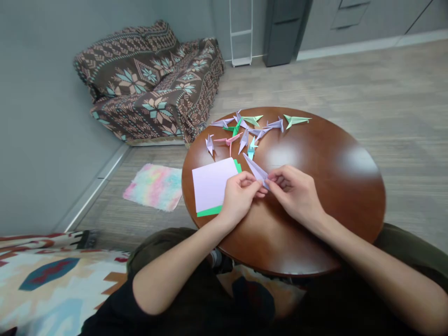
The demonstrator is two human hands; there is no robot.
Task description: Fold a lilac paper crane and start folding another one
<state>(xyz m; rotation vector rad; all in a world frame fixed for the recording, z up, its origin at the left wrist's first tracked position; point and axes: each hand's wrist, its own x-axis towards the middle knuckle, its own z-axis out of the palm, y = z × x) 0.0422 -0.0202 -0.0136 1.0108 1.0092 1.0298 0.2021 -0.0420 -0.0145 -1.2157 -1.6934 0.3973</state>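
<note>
My left hand (240, 193) and my right hand (297, 193) meet over the round brown table (332, 186), both pinched on a narrow folded lilac paper piece (255, 169) whose tip points up and left. Just left of my left hand lies a stack of square sheets (212, 184), lilac on top with green edges showing beneath. Several finished folded paper figures (245, 128) in lilac, green, pink and blue lie scattered at the table's far side.
A sofa with a patterned brown throw (154, 79) stands against the grey wall at the back left. A small pastel rug (154, 186) lies on the floor left of the table. A patterned blanket (52, 280) fills the lower left.
</note>
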